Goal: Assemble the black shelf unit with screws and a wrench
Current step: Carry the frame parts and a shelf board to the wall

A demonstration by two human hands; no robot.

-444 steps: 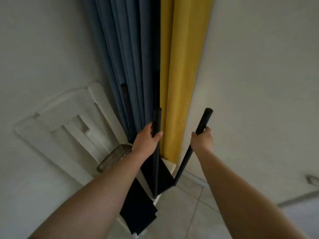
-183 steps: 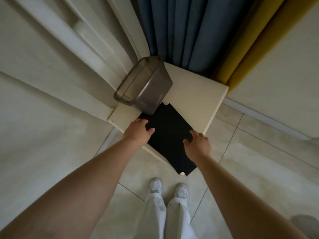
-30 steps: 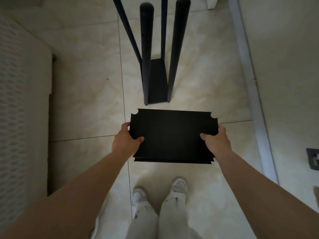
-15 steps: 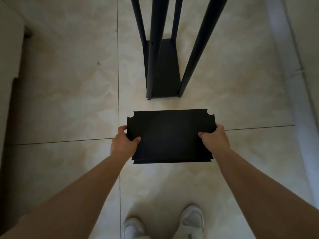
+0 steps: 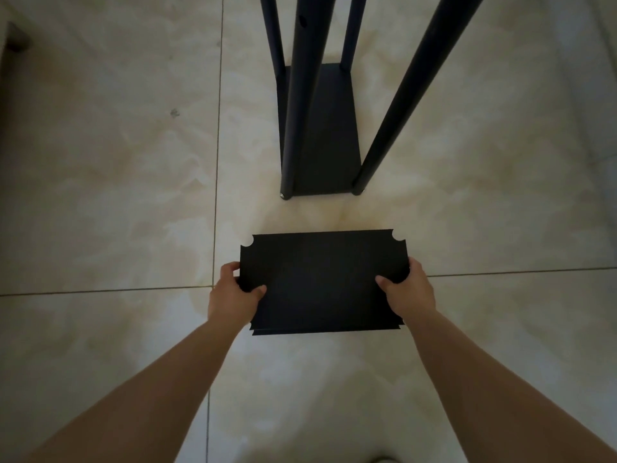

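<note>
A flat black shelf panel [image 5: 322, 282] with notched corners hangs level above the floor, and more black panels show stacked under its near edge. My left hand [image 5: 232, 295] grips its left end, thumb on top. My right hand [image 5: 407, 292] grips its right end the same way. Just beyond stands the partly built black shelf frame [image 5: 320, 128]: a bottom shelf on the floor with several upright black poles [image 5: 303, 95] rising toward me.
The floor is pale marbled tile [image 5: 117, 162] with grout lines. A dark object edge [image 5: 13, 38] shows at the far left. A shoe tip [image 5: 384, 459] peeks in at the bottom edge.
My view has come closer to the frame and lower. The panels stay level in both hands and now sit nearer the frame's base; my shoes have nearly left the view.
</note>
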